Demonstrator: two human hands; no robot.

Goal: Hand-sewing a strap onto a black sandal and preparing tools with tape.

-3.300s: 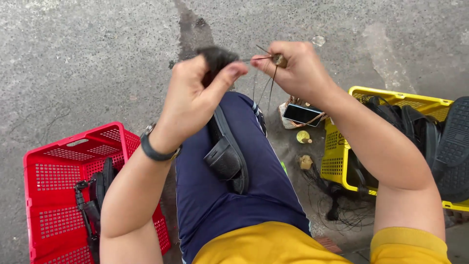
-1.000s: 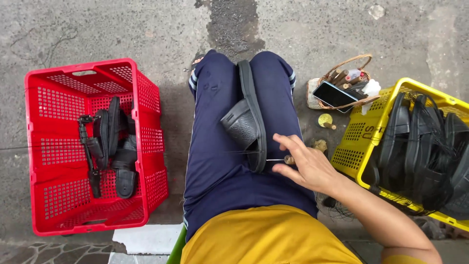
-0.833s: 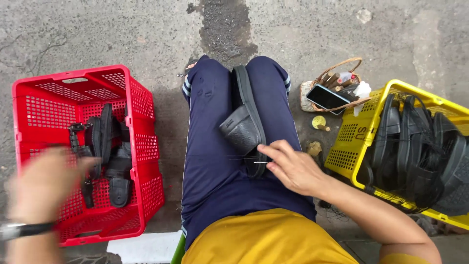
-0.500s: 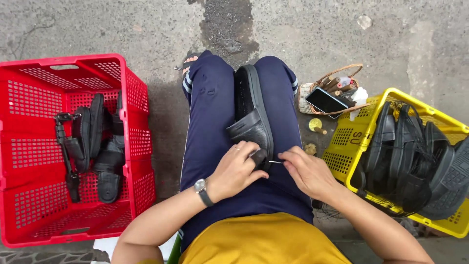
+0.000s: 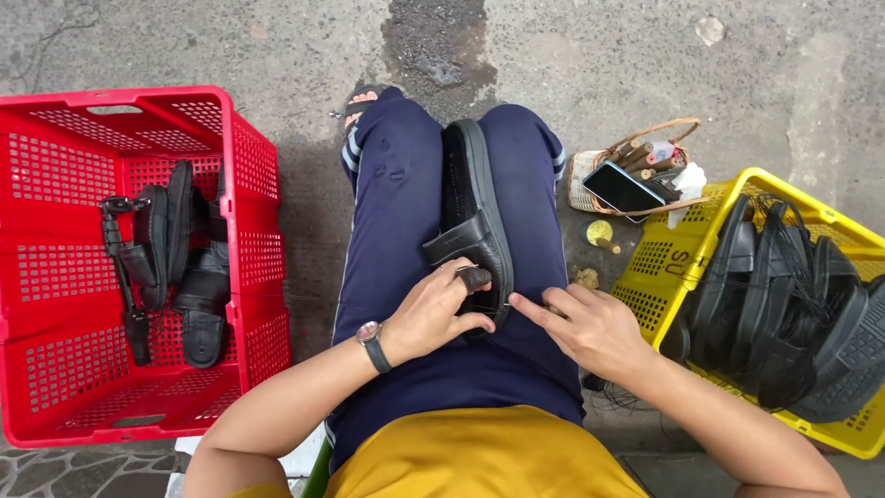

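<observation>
Fingers of the left hand point(image 5: 433, 314) curl around the near end of a black sandal point(image 5: 472, 226), the thumb pressed under its edge and the fingertips hooked over the strap, so this hand grips the sandal. Fingers of the right hand point(image 5: 590, 327) are half bent, with the index finger stretched out to touch the sandal's edge just beside the left thumb; whether it pinches a needle or thread there is too small to tell. A watch point(image 5: 371, 337) sits on the left wrist. The sandal lies lengthwise along the lap, in the groove between the two thighs in dark blue trousers point(image 5: 396, 221), its far end pointing toward the knees. To the left on the concrete ground point(image 5: 230, 46) stands a red crate point(image 5: 55, 277) holding several black sandals. To the right stands a yellow crate point(image 5: 673, 267) packed with more black sandals on edge. Between the right knee and the yellow crate rests a small woven basket point(image 5: 583, 180) with a phone point(image 5: 624, 191) lying on top.
</observation>
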